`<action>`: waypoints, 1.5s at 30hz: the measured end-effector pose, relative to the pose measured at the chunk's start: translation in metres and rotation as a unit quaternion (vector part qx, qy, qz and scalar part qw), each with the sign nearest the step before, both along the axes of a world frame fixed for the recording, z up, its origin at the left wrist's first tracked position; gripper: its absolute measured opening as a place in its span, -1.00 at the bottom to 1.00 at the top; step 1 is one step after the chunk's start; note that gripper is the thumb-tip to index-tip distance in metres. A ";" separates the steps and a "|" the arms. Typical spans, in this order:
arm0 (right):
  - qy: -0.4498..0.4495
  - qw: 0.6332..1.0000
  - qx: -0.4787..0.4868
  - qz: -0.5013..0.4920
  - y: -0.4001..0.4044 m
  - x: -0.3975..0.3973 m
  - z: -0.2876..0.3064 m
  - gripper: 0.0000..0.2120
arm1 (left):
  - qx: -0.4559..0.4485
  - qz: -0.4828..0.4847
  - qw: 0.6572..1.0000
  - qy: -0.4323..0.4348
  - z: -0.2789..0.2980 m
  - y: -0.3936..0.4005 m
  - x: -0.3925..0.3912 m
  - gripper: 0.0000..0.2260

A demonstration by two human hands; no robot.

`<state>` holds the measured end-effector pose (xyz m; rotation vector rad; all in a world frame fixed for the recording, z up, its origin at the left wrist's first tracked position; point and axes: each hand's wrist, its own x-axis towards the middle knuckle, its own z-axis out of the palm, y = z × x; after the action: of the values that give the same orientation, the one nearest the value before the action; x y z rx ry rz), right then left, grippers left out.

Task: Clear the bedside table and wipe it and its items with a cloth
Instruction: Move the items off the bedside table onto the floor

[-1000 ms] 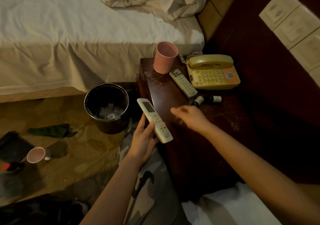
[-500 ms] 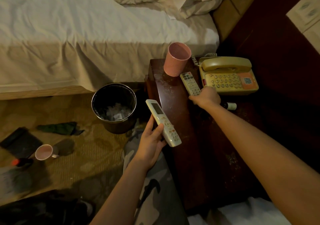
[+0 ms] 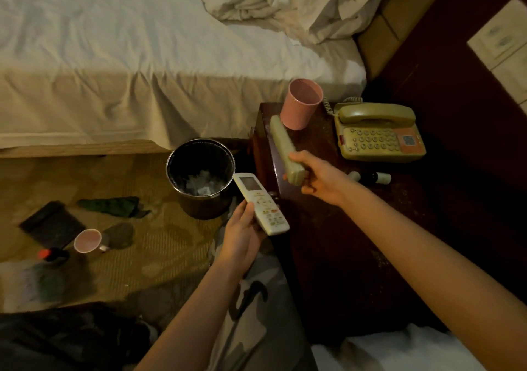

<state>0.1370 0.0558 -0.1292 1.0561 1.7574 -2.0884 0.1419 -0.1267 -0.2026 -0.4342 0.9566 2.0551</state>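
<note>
My right grip (image 3: 316,176) is curled round the near end of a grey remote (image 3: 285,148), lifted off the bench (image 3: 328,228), its far end reaching toward the pink cup (image 3: 302,104). My left grip (image 3: 242,233) holds the white remote (image 3: 261,202) just off the bench's edge. Beyond my right grip sits the telephone (image 3: 379,133); two small bottles (image 3: 370,177) lie just right of it.

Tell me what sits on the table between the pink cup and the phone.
Nothing sits there: in the head view, only bare, dusty table shows between the pink cup and the phone. The phone's coiled cord runs along the back edge.
</note>
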 end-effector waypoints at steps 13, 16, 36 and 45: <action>-0.024 0.974 -0.005 0.225 -0.155 -0.074 0.013 -0.64 | -0.049 0.267 0.962 -0.035 0.038 -0.199 -0.069 -0.65; -0.031 0.961 0.004 0.276 -0.196 -0.099 0.011 -0.62 | -0.066 0.299 0.952 0.004 0.044 -0.248 -0.083 -0.70; -0.232 0.910 0.027 0.344 -0.315 -0.238 -0.184 -0.60 | -0.196 0.319 0.917 -0.135 -0.118 -0.354 -0.186 -0.68; -0.311 0.911 0.039 0.269 -0.302 -0.295 -0.309 -0.57 | -0.281 0.202 0.923 -0.166 -0.251 -0.320 -0.274 -0.77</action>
<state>-0.1579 -0.2466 -0.4386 0.9619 1.5625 -1.1869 -0.1317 -0.4472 -0.4540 -1.3367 1.3171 1.9289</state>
